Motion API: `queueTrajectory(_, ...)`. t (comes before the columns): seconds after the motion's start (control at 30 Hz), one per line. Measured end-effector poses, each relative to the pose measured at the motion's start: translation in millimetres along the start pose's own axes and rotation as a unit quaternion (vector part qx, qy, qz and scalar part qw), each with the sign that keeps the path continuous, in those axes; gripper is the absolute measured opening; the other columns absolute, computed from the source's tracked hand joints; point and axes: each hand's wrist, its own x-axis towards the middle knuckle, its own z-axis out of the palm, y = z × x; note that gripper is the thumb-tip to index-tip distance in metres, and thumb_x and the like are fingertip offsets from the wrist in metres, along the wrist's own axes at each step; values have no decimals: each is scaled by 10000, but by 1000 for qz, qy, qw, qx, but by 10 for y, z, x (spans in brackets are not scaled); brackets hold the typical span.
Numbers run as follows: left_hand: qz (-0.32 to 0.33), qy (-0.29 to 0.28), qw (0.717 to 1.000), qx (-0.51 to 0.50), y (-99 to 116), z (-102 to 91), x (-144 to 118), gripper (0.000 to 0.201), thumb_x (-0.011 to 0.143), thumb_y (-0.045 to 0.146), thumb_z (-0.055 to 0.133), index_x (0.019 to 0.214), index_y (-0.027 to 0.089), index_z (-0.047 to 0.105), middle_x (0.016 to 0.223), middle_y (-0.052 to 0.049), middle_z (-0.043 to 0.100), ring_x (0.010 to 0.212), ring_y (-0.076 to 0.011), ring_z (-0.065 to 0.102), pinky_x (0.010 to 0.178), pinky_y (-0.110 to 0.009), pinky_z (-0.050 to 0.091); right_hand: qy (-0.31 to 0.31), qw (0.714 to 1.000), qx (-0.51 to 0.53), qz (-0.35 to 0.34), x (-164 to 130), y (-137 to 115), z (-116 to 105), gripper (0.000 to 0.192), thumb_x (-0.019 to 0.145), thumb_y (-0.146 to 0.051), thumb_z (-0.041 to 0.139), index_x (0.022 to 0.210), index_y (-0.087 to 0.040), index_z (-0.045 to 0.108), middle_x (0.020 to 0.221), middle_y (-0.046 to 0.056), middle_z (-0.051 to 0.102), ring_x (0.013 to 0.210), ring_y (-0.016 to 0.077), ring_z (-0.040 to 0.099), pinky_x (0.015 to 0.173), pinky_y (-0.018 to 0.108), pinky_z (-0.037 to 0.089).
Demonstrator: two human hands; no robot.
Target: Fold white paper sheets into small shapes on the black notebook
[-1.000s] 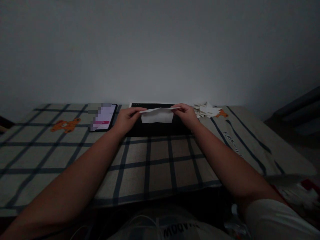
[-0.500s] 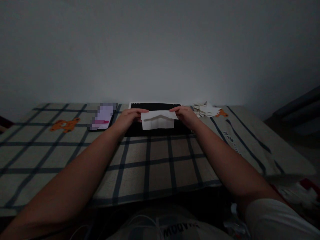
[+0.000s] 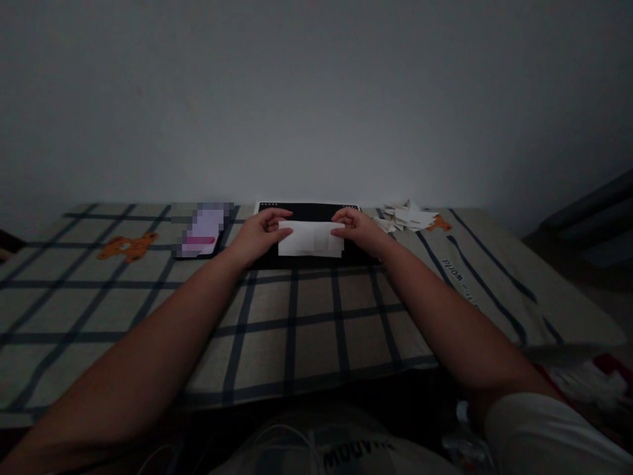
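- Two bare hands meet at the far middle of the table (image 3: 99, 310), each pinching one end of a folded white paper (image 3: 311, 239).
- Left hand (image 3: 257, 236): fingers and thumb closed on the paper's left edge, which pins that end flat while the fold is set.
- Right hand (image 3: 360, 229): fingertips closed on the right edge, mirroring the other; holding both ends keeps the layers aligned.
- Folded white paper: lies flat, long side across, on a black mat (image 3: 309, 212), between the hands; the dark, firm surface gives contrast and backing for creasing.
- Heap of folded paper pieces (image 3: 408, 216): just right of the mat, near the right hand and an orange bear print, apart from the working area.
- Phone (image 3: 202, 232): left of the mat, screen lit, close to the left wrist but not touching it.
- Checked tablecloth covers the table; its near half bears only the forearms, which reach well forward because the mat sits against the wall (image 3: 316, 99).
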Motion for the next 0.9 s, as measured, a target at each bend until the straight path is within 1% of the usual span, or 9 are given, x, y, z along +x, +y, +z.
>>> queueTrajectory(0.13,-49,-15,997,-50,45,43,-16,593,777,325,775,1338,193,636,923,-63,753,811,-201,712,704,-318,578,-16,1000,0,-20,-20,-4,14,378,679,-216,781,1034,-232,651,965,13,706,905,182,678,814,341,562)
queueTrajectory(0.27,-94,-27,992,-75,68,59,-17,433,741,331,804,1127,158,715,960,-93,778,824,-211,726,732,-331,591,-24,998,-38,-42,-31,-4,15,436,745,-223,753,1175,-231,680,1067,44,699,964,194,671,857,361,572)
queueTrajectory(0.37,-86,-34,992,-87,54,59,-13,397,726,306,804,1085,164,713,934,-75,780,800,-194,721,702,-302,581,-22,994,-95,-39,-18,1,2,509,757,-190,740,1263,-229,691,1044,41,694,891,178,653,823,345,568)
queueTrajectory(0.53,-47,-16,997,-58,27,61,-16,531,753,256,762,1265,168,649,845,-28,741,729,-158,687,632,-250,526,-41,976,-214,-28,-33,-43,9,597,775,-154,718,1367,-186,660,917,24,704,715,141,587,714,306,530)
queueTrajectory(0.63,-10,-5,999,-32,32,61,-21,575,787,255,734,1340,169,604,836,-11,702,737,-148,670,641,-242,508,-90,960,-262,-40,-84,-112,43,570,801,-125,671,1370,-163,659,990,57,749,779,159,634,770,322,536)
queueTrajectory(0.7,6,-38,998,-45,51,69,-32,611,814,276,719,1396,182,559,903,-24,703,795,-157,680,680,-253,521,-111,952,-276,-68,-118,-164,80,429,834,-149,657,1257,-165,729,1109,83,761,933,189,674,869,339,530)
queueTrajectory(0.77,11,-91,994,-61,78,89,-54,668,839,305,706,1463,195,496,937,-33,702,825,-167,683,704,-268,532,-109,952,-275,-83,-140,-209,128,289,907,-233,620,1139,-163,778,1124,95,766,1008,209,682,904,344,519)
queueTrajectory(0.83,13,-133,990,-49,104,119,-82,718,861,332,695,1519,199,439,887,-24,689,781,-165,670,676,-269,525,-107,955,-262,-87,-149,-235,182,282,947,-301,595,1096,-166,792,1105,95,771,1012,213,685,891,336,517)
queueTrajectory(0.9,20,-152,988,-11,124,151,-107,730,892,356,665,1556,204,402,844,-16,675,735,-164,650,645,-269,513,-103,959,-252,-79,-146,-233,230,294,936,-319,618,1124,-166,785,1049,87,775,931,197,684,820,313,516)
